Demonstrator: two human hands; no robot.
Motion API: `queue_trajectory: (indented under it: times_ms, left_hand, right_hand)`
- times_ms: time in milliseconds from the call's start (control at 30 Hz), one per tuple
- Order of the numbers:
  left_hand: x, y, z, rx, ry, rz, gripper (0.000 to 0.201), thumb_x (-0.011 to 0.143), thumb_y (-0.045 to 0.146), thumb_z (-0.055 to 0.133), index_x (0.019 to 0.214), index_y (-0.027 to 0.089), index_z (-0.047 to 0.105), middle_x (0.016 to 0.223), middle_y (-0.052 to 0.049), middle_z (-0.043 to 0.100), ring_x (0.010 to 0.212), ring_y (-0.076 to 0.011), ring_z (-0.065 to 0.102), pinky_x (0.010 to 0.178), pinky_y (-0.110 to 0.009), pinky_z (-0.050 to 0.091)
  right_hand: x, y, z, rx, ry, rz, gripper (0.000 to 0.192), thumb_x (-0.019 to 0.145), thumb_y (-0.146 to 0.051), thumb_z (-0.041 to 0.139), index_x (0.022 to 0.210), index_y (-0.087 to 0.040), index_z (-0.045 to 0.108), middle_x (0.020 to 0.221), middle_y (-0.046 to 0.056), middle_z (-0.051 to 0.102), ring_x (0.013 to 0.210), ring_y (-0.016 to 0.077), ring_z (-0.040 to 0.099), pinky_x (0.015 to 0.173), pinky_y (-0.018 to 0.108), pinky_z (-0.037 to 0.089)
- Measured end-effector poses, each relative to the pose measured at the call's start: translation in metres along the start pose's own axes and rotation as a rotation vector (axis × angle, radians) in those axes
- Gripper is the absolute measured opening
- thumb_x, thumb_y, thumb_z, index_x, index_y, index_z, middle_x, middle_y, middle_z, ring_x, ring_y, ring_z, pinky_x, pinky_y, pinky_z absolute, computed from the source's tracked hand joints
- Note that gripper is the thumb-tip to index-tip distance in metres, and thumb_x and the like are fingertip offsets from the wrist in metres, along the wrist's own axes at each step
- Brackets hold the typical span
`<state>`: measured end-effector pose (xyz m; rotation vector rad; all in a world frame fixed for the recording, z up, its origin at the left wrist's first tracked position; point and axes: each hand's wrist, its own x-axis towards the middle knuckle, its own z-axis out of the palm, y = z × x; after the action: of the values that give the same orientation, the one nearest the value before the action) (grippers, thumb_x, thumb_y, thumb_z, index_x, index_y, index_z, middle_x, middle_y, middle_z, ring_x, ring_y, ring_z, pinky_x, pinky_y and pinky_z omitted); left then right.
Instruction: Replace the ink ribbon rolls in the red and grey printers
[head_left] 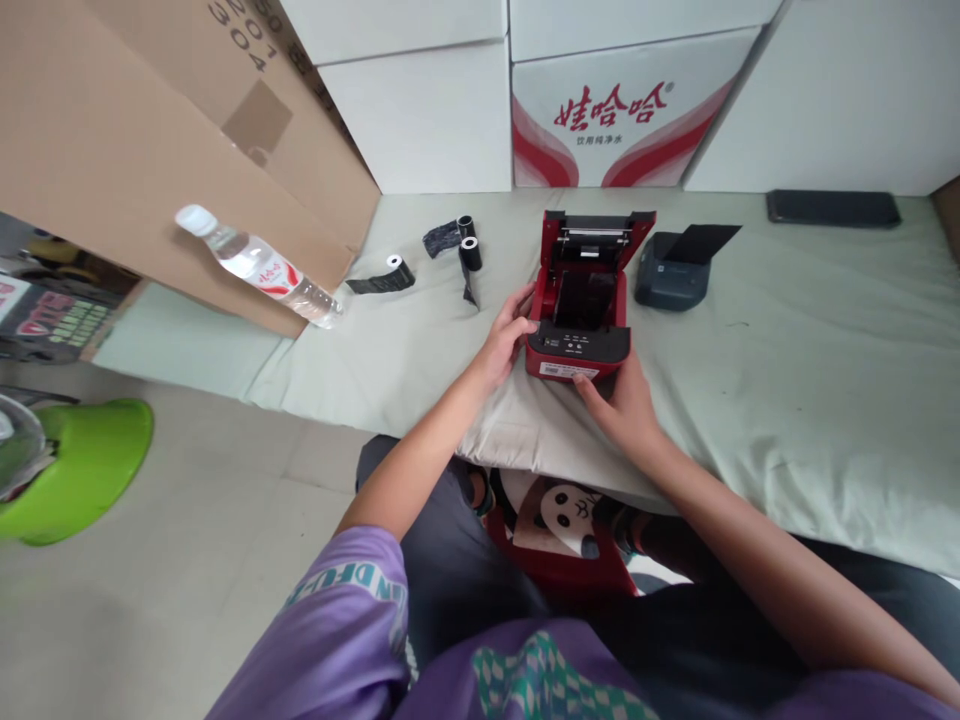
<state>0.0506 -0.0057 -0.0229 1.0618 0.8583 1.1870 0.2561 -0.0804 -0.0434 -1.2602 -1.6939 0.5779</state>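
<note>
A red and black receipt printer (579, 346) rests on the pale green cloth with its lid raised on the far side. My left hand (508, 342) grips its left side, the thumb on the near corner of the black top panel. My right hand (628, 402) is wrapped round the near right corner, thumb against the white label on the front. Something black and glossy (583, 298) shows in the printer's bay; whether it is a paper roll I cannot tell. Right beside the printer sits a smaller dark device (673, 282) with a black strip sticking out of its top.
Left of the printer lie three small black rolls with loose ends, among them one roll (401, 270) farthest left. A water bottle (262, 265) lies by a cardboard box (187, 150). White cartons (442, 115) line the back. A black phone-like slab (832, 208) is at the far right.
</note>
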Motion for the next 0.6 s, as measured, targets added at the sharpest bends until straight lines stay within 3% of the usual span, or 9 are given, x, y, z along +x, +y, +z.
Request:
queue_trajectory:
  times_ms: [167,300,400,500,567,600]
  left_hand:
    - [0.004,-0.008,-0.005,-0.076,-0.013,0.039,0.071,0.072,0.032,0.068,0.142,0.027,0.058,0.168,-0.005,0.053,0.162,-0.0323,0.039,0.129,-0.047,0.036]
    - [0.008,-0.012,-0.008,-0.066,-0.02,0.072,0.068,0.073,0.033,0.068,0.14,0.026,0.059,0.166,-0.005,0.054,0.163,-0.0327,0.038,0.13,-0.047,0.035]
    - [0.01,-0.016,-0.009,-0.077,-0.025,0.097,0.067,0.074,0.034,0.069,0.139,0.027,0.059,0.164,-0.004,0.057,0.162,-0.0325,0.04,0.13,-0.047,0.036]
    - [0.01,-0.021,-0.008,-0.115,-0.019,0.122,0.064,0.073,0.035,0.073,0.136,0.027,0.062,0.159,-0.004,0.062,0.159,-0.032,0.044,0.13,-0.047,0.036]
    - [0.009,-0.024,-0.008,-0.137,-0.01,0.153,0.061,0.076,0.039,0.075,0.135,0.026,0.064,0.157,-0.005,0.064,0.159,-0.0325,0.045,0.131,-0.048,0.035]
    - [0.008,-0.026,-0.008,-0.153,-0.008,0.168,0.06,0.079,0.044,0.074,0.135,0.026,0.065,0.157,-0.006,0.064,0.159,-0.033,0.045,0.131,-0.049,0.034]
  right_hand:
    - [0.001,-0.001,0.002,0.045,-0.02,0.008,0.059,0.095,-0.049,0.069,0.149,-0.037,0.048,0.141,0.01,0.062,0.129,0.0391,0.063,0.112,0.067,0.052]
    - [0.001,0.007,0.002,0.019,0.084,-0.022,0.077,0.088,-0.048,0.073,0.156,-0.033,0.04,0.155,0.014,0.05,0.143,0.0396,0.053,0.12,0.07,0.044]
    - [0.012,0.005,-0.012,0.075,0.16,-0.082,0.069,0.087,-0.046,0.067,0.151,-0.031,0.047,0.16,0.014,0.047,0.142,0.0351,0.055,0.111,0.06,0.054]
    - [0.041,-0.012,-0.036,0.069,0.21,-0.103,0.028,0.094,-0.037,0.056,0.119,-0.028,0.068,0.128,0.01,0.072,0.123,0.0289,0.069,0.099,0.048,0.059]
    - [0.067,-0.027,-0.048,-0.045,0.148,-0.038,0.022,0.093,-0.028,0.054,0.104,-0.025,0.073,0.111,0.009,0.077,0.094,0.0243,0.074,0.085,0.043,0.06]
    - [0.081,-0.034,-0.051,-0.144,0.044,-0.009,0.023,0.092,-0.024,0.053,0.101,-0.023,0.075,0.105,0.009,0.078,0.086,0.0235,0.074,0.081,0.041,0.06]
